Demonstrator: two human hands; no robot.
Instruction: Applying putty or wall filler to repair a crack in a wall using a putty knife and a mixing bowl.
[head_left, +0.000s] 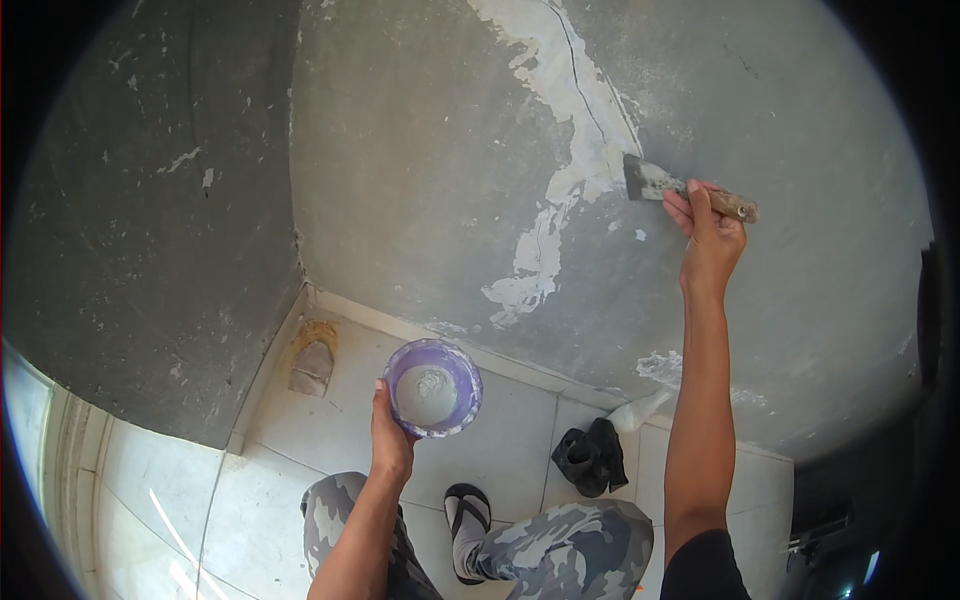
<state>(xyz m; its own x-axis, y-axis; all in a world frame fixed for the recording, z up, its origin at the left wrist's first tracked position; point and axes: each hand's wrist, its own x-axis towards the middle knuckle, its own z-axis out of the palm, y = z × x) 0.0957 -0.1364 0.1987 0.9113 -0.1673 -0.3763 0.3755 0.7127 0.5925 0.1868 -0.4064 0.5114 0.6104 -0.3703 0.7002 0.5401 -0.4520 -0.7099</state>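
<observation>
My right hand (712, 228) is closed round the wooden handle of a putty knife (652, 180). Its smeared metal blade lies at the wall, by the right edge of a pale patch (585, 140) where the grey paint is gone. Dark cracks run down through that patch. In my left hand (390, 432) is a purple plastic bowl (473, 388), gripped by its side, with pale putty (425, 392) inside and smears on its rim. The bowl is held above the floor, lower than the knife and to its left.
A grey wall (420, 170) meets a darker wall (150, 230) at a corner on the left. White tiles (290, 432) cover the floor. Near the skirting are a black plastic bag (590, 455), a whitish bottle-like thing (638, 410) and a flat brownish piece (312, 368). My sandalled foot (467, 535) stands below.
</observation>
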